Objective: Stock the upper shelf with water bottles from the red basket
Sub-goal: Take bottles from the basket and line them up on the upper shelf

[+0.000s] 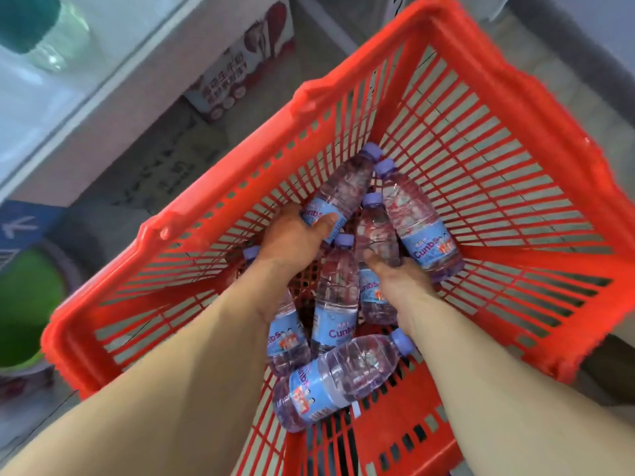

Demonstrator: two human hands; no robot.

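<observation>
Below me stands a red slatted basket (515, 159) with several small water bottles in its bottom, each with a purple cap and a blue label. Both my arms reach down into it. My left hand (292, 238) grips one bottle (343, 190) around its label, cap pointing up and right. My right hand (398, 276) curls around the lower body of another bottle (414, 218) leaning to its right. More bottles lie loose between and under my forearms, one (340, 379) nearest me on its side.
A white shelf edge (113, 108) runs along the upper left, with a teal-capped bottle (37, 29) on it. Below it sits a printed carton (240, 73). A green tub (24, 310) is at the far left on the floor.
</observation>
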